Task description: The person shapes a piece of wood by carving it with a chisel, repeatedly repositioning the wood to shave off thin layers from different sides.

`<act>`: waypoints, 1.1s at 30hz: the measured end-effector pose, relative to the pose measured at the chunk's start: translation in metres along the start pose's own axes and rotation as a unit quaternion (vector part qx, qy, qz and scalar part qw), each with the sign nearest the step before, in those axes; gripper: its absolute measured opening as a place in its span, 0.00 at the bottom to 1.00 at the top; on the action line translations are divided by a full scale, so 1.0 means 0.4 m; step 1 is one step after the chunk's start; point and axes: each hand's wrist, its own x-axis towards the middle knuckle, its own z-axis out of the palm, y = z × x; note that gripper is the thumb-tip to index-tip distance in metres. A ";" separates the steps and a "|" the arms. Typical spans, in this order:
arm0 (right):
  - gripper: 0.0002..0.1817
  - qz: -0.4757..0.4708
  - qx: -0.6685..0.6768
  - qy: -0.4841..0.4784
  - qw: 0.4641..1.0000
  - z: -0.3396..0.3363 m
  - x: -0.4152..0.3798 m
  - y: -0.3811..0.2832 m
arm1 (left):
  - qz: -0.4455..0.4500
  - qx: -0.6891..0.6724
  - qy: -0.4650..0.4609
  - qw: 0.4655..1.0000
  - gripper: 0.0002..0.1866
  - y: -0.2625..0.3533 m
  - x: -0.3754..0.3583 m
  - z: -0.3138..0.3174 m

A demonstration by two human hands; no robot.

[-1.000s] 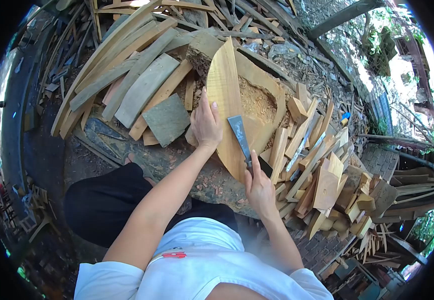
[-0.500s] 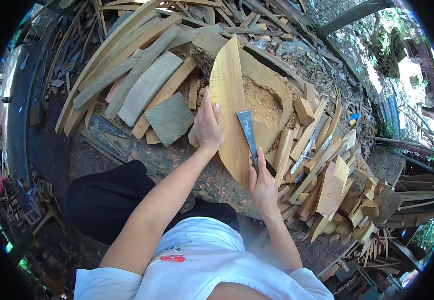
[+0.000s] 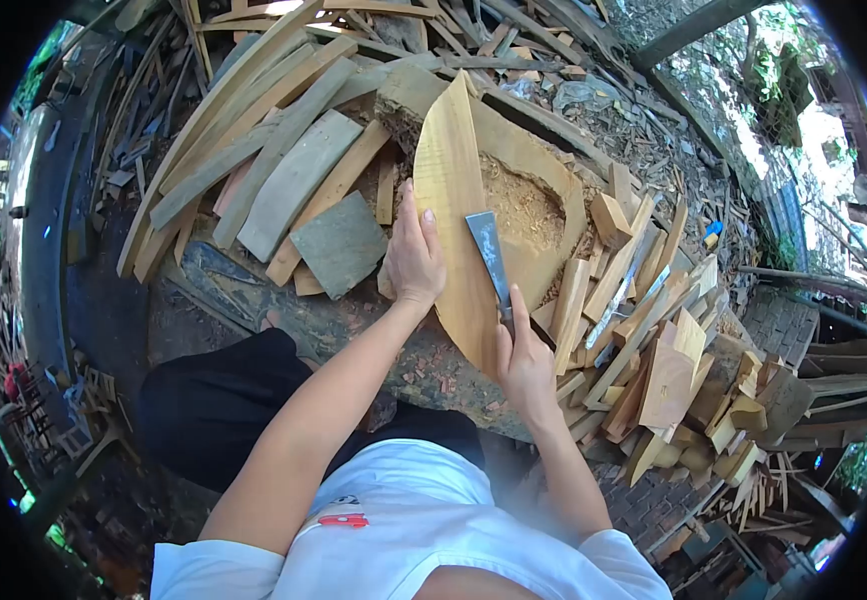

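A leaf-shaped wooden board (image 3: 447,150) with a pointed top stands tilted in front of me, its pale grained face towards me. My left hand (image 3: 416,255) grips its left edge, the thumb on the face and the other fingers partly hidden behind. In my right hand (image 3: 528,368) is a wide, flared chisel (image 3: 488,248), with the index finger stretched along its shank. The chisel's dark blade lies against the board's right side, cutting edge pointing up and away from me. Behind the board sits a wooden block (image 3: 576,225) with a rough hollow full of shavings.
Curved planks (image 3: 299,185) are piled at the left, beside a flat grey square piece (image 3: 340,243). Many wood offcuts (image 3: 669,385) crowd the right side. Chips (image 3: 424,375) lie scattered on the worn surface near my legs. A post (image 3: 699,35) slants across the upper right.
The chisel blade has shifted slightly up and left along the board. The board and my left hand appear a touch further left; both grips are the same.
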 end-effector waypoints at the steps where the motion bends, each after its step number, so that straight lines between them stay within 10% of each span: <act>1: 0.30 0.005 0.001 -0.001 1.000 -0.003 0.010 -0.005 | 0.005 -0.009 -0.003 1.000 0.27 0.006 0.004 -0.001; 33: 0.28 -0.010 -0.167 -0.011 0.986 0.027 0.239 -0.026 | -0.013 -0.004 -0.024 1.000 0.27 0.027 0.008 -0.008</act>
